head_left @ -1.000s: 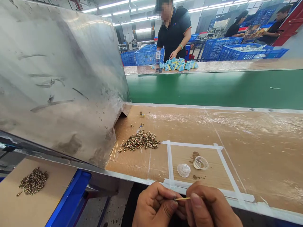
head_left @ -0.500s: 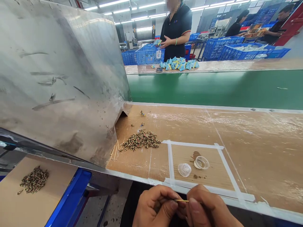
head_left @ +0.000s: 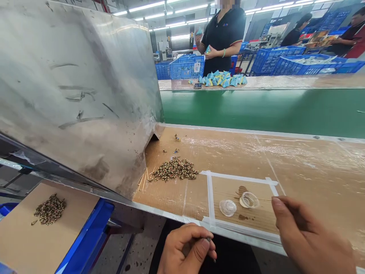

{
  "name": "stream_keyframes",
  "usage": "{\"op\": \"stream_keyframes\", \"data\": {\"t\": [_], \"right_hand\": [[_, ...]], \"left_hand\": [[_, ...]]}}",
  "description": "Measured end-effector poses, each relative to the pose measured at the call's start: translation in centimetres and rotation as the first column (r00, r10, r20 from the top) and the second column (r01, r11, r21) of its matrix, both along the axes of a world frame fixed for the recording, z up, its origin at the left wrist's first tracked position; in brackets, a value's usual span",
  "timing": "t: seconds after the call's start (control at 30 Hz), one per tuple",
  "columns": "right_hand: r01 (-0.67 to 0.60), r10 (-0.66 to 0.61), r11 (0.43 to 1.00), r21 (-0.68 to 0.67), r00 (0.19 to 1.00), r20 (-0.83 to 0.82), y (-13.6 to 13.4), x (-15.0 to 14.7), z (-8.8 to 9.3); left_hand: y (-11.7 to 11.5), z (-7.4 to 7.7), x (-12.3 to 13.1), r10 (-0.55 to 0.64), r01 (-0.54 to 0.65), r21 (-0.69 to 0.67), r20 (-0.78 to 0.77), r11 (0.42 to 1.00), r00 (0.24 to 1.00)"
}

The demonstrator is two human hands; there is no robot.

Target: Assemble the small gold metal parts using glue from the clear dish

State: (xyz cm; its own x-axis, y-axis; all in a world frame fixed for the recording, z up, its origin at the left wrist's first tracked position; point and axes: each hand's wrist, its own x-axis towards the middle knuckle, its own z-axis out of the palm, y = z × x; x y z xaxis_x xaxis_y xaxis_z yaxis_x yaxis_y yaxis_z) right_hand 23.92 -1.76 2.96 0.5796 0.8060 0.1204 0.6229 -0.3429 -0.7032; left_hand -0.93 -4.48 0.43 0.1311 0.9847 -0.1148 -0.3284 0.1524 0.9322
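A thin wooden stick (head_left: 266,199) is pinched in the right hand (head_left: 310,238), thumb and fingertips pressed together near its end. It reaches out low over the bench, its far tip at the nearer of two round clear plastic dishes (head_left: 249,200); whether it touches, the view does not settle. The second dish (head_left: 227,208) sits just beside the first, both inside one square of white tape (head_left: 242,178) on a film-covered cardboard bench top (head_left: 308,163), with brown stains (head_left: 242,190) by the dishes.

The left hand (head_left: 185,249) is curled, thumb and forefinger pinching a tiny dark piece (head_left: 209,239), too small to tell what it is.

There are two heaps of small speckled beads: one (head_left: 175,169) on the bench beside the tape, the other (head_left: 50,209) on a cardboard sheet (head_left: 42,238) lower left. Several loose sticks (head_left: 143,180) lie by the first heap, below a dented steel panel (head_left: 76,95).

Beyond a green conveyor belt (head_left: 256,110), a co-worker (head_left: 224,34) in a black polo shirt holds blue sachets over a pile of more (head_left: 222,78). Two other people stand further back, among at least four blue plastic crates (head_left: 186,67). No writing can be read
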Motion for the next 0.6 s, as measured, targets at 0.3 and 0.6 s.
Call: {"op": "stream_keyframes", "data": {"t": [0.3,0.6], "right_hand": [[-0.105,0.103,0.991,-0.083,0.994,-0.028,1.0,0.0,-2.7],[-0.066,0.065,0.997,-0.050,0.997,-0.029,-0.3,1.2,-3.6]], "left_hand": [[0.2,0.2,-0.4,0.074,-0.074,0.012,0.026,0.997,0.997],[0.4,0.9,-0.6,0.102,-0.102,0.046,0.011,0.994,0.995]]}}
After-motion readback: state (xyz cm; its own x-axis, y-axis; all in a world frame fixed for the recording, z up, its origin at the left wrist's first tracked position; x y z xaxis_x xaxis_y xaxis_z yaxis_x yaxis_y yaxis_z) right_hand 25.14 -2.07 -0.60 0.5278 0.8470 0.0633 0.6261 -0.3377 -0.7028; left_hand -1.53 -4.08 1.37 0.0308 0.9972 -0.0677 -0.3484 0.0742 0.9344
